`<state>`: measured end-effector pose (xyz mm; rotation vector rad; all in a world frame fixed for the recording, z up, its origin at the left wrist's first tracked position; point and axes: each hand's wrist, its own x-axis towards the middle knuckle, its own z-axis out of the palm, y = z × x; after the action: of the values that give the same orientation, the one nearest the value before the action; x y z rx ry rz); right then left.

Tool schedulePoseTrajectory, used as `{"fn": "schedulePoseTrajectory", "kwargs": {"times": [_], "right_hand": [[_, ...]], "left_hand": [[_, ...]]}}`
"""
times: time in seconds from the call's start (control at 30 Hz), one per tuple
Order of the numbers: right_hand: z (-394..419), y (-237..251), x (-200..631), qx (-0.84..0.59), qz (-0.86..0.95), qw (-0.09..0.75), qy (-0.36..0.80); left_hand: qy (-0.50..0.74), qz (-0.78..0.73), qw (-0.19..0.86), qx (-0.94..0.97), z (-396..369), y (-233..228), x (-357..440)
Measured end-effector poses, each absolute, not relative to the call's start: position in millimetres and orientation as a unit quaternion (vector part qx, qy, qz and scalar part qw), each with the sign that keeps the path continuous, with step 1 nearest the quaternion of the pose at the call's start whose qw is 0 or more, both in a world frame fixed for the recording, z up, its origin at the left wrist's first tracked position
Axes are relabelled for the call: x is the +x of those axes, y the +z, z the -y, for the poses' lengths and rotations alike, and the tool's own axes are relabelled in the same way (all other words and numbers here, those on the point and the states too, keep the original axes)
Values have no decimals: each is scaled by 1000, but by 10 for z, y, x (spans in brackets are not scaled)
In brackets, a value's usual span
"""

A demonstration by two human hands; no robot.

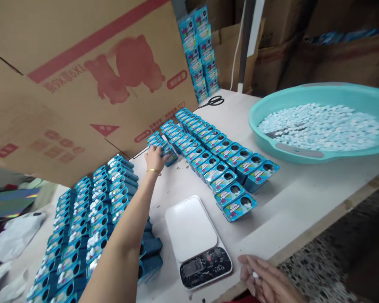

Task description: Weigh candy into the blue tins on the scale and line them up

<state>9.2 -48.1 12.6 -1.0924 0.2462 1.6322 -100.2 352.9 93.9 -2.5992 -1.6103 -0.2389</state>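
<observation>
The left hand (156,160) reaches across the white-topped bench (303,202) to the small blue plastic containers (168,150) standing by its far edge; its fingers are bent over them, but whether they grip one cannot be determined. The right hand (267,280) is half-curled at the near edge, holding a small white pellet (255,275) in its fingers. Rows of printed blue containers with round lid openings (200,158) run from the far edge towards the near edge. At the left side stands a dense group of blue containers topped with loose white pellets (93,242). The white digital scale with a black control panel (191,229) lies near the near edge, its platform bare; its readout is not clearly legible. The turquoise oval basin of pellets (284,153) occupies the right side. Caution: the left forearm overlaps the left group in view; if it drops or sweeps sideways, it could knock pellets off the lids. Because the containers stand close together, a catching fingertip could tip a neighbour. Loosened right-hand fingers could release the pellet over the near edge onto the speckled floor (303,277). A bump could shift the scale and disturb its reading.
</observation>
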Motion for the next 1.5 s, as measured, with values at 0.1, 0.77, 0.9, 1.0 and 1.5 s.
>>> {"fn": "schedulePoseTrajectory", "kwargs": {"times": [0.1,0.77,0.9,1.0,1.5], "right_hand": [[526,136,113,-473,-106,540,688],[643,157,169,-466,6,563,682],[618,168,158,-456,11,585,670],[608,172,162,-445,27,590,673],[562,194,249,-436,-1,575,692]], "left_hand": [[-90,475,46,-874,-3285,1112,-1165],[-13,416,79,-906,-421,1317,-2669],[-76,354,22,-932,-599,1618,-2232],[-73,308,27,-948,-855,1616,-1853],[-201,347,-66,-914,-1080,1650,-1694]]}}
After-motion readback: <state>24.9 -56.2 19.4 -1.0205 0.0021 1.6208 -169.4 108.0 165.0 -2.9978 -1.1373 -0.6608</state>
